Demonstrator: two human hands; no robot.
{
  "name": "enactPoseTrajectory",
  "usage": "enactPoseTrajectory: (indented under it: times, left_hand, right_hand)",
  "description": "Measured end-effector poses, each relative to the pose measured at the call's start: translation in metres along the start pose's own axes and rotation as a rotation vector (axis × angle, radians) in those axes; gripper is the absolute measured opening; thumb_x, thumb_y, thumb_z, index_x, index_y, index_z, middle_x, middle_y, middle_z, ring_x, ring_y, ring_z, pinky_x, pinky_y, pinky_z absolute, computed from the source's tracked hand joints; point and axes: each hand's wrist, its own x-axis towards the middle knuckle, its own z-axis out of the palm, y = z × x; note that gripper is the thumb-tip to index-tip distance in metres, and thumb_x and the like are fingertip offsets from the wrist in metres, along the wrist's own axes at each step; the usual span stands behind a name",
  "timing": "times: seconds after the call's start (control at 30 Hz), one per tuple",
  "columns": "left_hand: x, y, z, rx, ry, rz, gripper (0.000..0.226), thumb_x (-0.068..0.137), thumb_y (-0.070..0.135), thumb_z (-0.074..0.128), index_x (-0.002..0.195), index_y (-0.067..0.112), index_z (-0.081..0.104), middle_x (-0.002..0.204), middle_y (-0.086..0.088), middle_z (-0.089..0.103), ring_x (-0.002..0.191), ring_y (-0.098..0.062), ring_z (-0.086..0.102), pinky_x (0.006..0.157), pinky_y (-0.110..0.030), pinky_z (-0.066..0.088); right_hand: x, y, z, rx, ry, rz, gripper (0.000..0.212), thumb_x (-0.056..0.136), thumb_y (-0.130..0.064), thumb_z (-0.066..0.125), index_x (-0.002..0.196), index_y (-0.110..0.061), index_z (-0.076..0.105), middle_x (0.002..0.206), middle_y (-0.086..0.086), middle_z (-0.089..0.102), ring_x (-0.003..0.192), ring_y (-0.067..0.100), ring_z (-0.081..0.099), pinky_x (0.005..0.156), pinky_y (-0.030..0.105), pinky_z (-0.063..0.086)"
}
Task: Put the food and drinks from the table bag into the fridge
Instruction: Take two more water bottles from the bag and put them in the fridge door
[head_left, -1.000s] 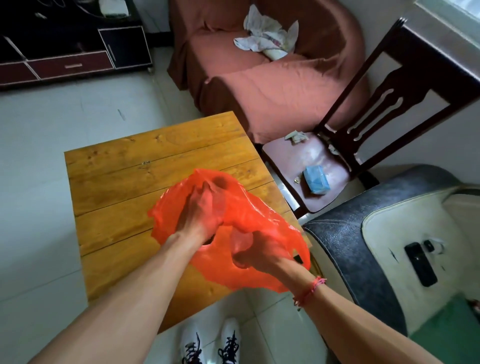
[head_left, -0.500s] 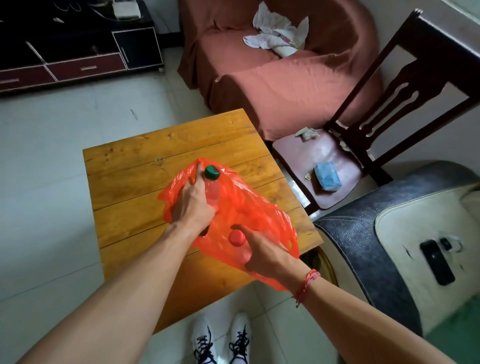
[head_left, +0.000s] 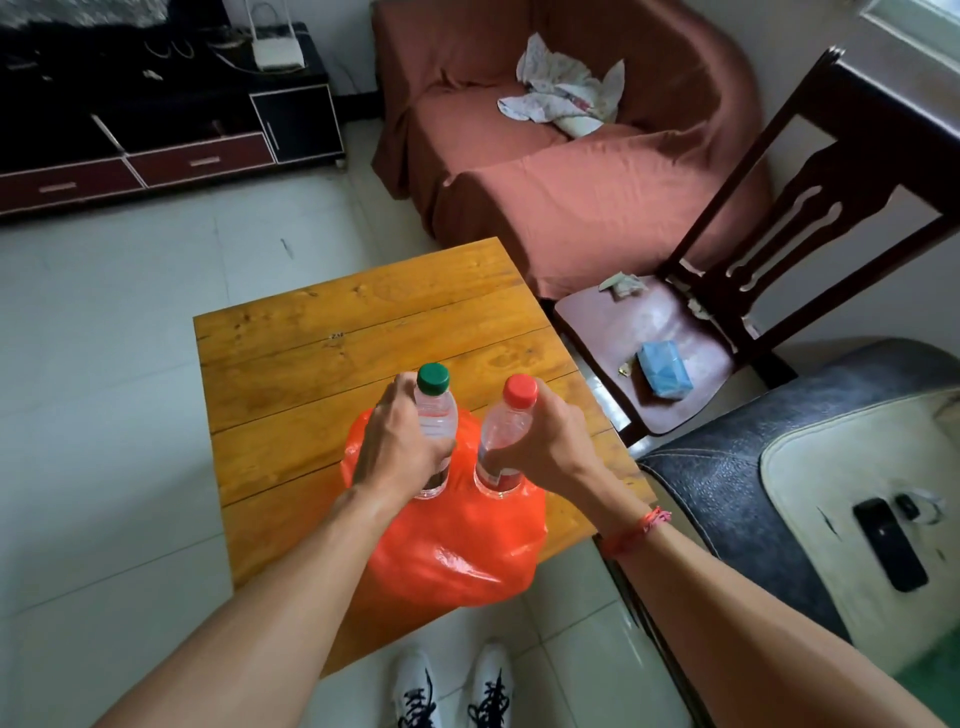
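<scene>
Both bottles are now out of the orange bag, which lies flat and saggy on the table just under the person's wrists. The left hand has a tight grip round the green-capped bottle. The right hand has a tight grip round the red-capped bottle. Half a second ago only the caps poked up from the bag. The drinks look ready to carry to the fridge, which is not in view.
</scene>
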Motion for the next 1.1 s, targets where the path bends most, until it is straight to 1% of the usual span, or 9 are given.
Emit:
enactPoseTrajectory:
  times: [0.13,0.23,0.33,0.53,0.7,0.77,0.83,0.93,1.1]
  left_hand:
    - [0.004,0.021,-0.024,-0.045,0.044,-0.006,0.055,0.064,0.014,0.080,0.111,0.019,0.052,0.103,-0.003,0.060,0.091,-0.025,0.057,0.074,-0.032,0.047]
    - [0.005,0.043,-0.048,-0.102,0.075,0.026,0.052,0.063,0.015,0.083,0.103,0.024,0.051,0.094,0.002,0.058,0.083,-0.019,0.056,0.062,-0.023,0.042]
    - [0.005,0.068,-0.074,-0.115,0.116,0.072,0.055,0.063,0.020,0.086,0.107,0.021,0.053,0.097,0.001,0.061,0.086,-0.020,0.057,0.065,-0.026,0.041]
    - [0.000,0.122,-0.133,-0.229,0.177,0.188,0.056,0.064,0.020,0.088,0.111,0.025,0.058,0.096,0.002,0.066,0.085,-0.019,0.062,0.065,-0.025,0.047]
    - [-0.008,0.171,-0.185,-0.338,0.199,0.290,0.052,0.067,0.016,0.088,0.109,0.025,0.058,0.091,0.014,0.065,0.081,-0.001,0.062,0.061,-0.018,0.046]
    - [-0.010,0.187,-0.204,-0.377,0.213,0.322,0.056,0.066,0.016,0.088,0.111,0.024,0.056,0.092,0.012,0.066,0.082,-0.002,0.064,0.064,-0.023,0.049]
    - [-0.012,0.200,-0.222,-0.422,0.224,0.361,0.059,0.064,0.018,0.090,0.111,0.027,0.056,0.094,0.006,0.070,0.085,-0.010,0.068,0.072,-0.035,0.057]
    - [-0.015,0.219,-0.249,-0.458,0.232,0.412,0.065,0.057,0.028,0.088,0.115,0.033,0.059,0.100,0.002,0.072,0.092,-0.019,0.070,0.082,-0.050,0.058]
    - [-0.026,0.244,-0.286,-0.483,0.232,0.479,0.064,0.068,0.015,0.087,0.121,0.038,0.060,0.106,0.003,0.072,0.094,-0.017,0.071,0.087,-0.048,0.057]
  right_hand:
    - [0.006,-0.023,-0.026,0.047,0.049,0.025,0.061,0.057,-0.020,0.093,0.106,-0.015,0.056,0.092,0.001,0.064,0.086,0.026,0.063,0.069,0.039,0.056]
    - [0.010,-0.043,-0.048,0.066,0.108,0.004,0.062,0.057,-0.021,0.093,0.107,-0.017,0.057,0.094,0.000,0.064,0.087,0.025,0.063,0.070,0.036,0.054]
    - [0.010,-0.067,-0.074,0.102,0.175,-0.033,0.065,0.058,-0.020,0.093,0.114,-0.018,0.059,0.098,-0.001,0.062,0.091,0.023,0.060,0.075,0.032,0.051]
    - [0.007,-0.111,-0.123,0.184,0.280,-0.108,0.066,0.056,-0.022,0.093,0.115,-0.023,0.064,0.105,-0.001,0.071,0.096,0.021,0.066,0.083,0.039,0.058]
    - [-0.005,-0.152,-0.165,0.233,0.325,-0.216,0.068,0.057,-0.017,0.093,0.114,-0.026,0.057,0.099,-0.002,0.067,0.094,0.022,0.065,0.080,0.036,0.057]
    - [-0.010,-0.169,-0.183,0.240,0.344,-0.263,0.070,0.057,-0.019,0.094,0.116,-0.025,0.058,0.099,-0.004,0.068,0.093,0.019,0.066,0.079,0.035,0.057]
    - [-0.014,-0.185,-0.200,0.265,0.349,-0.295,0.070,0.052,-0.028,0.093,0.115,-0.029,0.061,0.102,-0.005,0.071,0.094,0.018,0.068,0.082,0.038,0.059]
    - [-0.022,-0.209,-0.225,0.290,0.352,-0.344,0.052,0.054,-0.030,0.089,0.098,-0.031,0.062,0.096,-0.006,0.071,0.089,0.016,0.068,0.081,0.043,0.060]
    - [-0.039,-0.244,-0.258,0.314,0.320,-0.418,0.045,0.061,-0.020,0.089,0.094,-0.032,0.062,0.090,-0.006,0.071,0.083,0.015,0.070,0.078,0.043,0.062]
